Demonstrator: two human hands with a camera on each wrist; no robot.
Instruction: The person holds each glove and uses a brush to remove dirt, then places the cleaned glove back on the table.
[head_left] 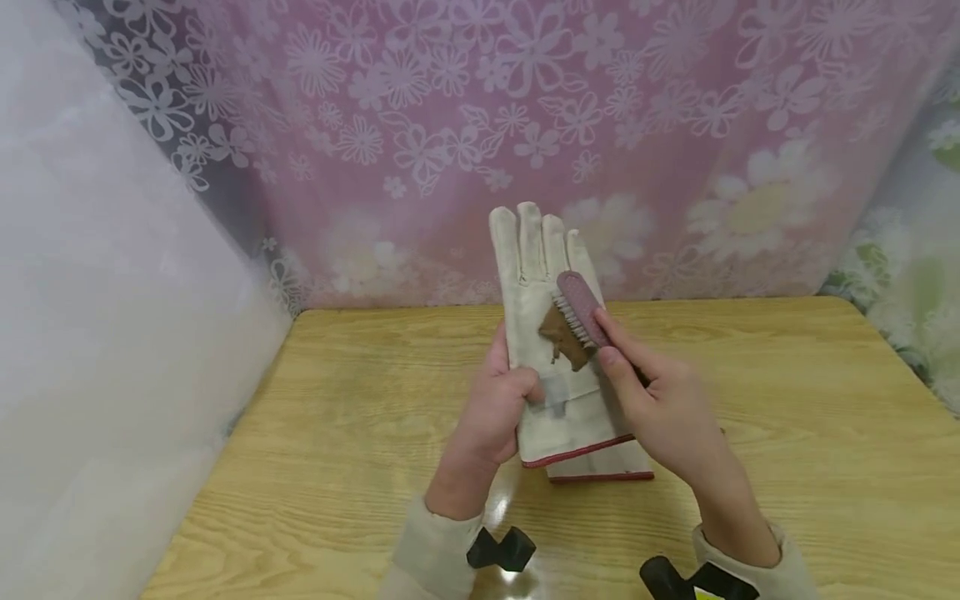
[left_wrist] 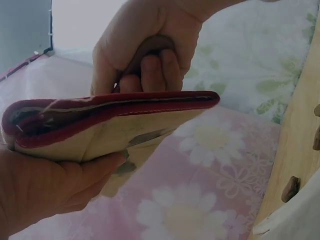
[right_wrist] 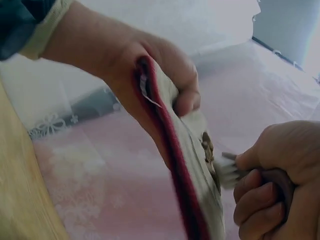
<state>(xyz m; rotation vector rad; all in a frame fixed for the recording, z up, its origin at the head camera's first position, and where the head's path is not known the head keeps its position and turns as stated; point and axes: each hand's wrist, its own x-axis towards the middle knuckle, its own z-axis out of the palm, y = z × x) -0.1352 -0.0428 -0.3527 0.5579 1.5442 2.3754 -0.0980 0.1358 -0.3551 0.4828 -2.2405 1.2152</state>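
A cream work glove point(head_left: 525, 317) with red cuff trim is held up, fingers pointing away, over the table. My left hand point(head_left: 491, 408) grips its left edge, thumb on the front and fingers behind. On the palm side is a brown muddy-looking patch point(head_left: 557, 333). My right hand point(head_left: 671, 412) holds a brush point(head_left: 577, 298) with a pinkish-purple back, its pale bristles at the patch. In the right wrist view, the bristles point(right_wrist: 227, 172) meet the glove's face, and the fingers curl round the handle. Below the held glove lies a second glove point(head_left: 603, 462), mostly hidden.
The wooden table point(head_left: 360, 400) extends on both sides of the hands. A flowered pink curtain point(head_left: 450, 150) hangs behind it, with a white sheet point(head_left: 135, 333) at left. Several brown lumps, one of them a small lump point(left_wrist: 290, 189), appear in the left wrist view.
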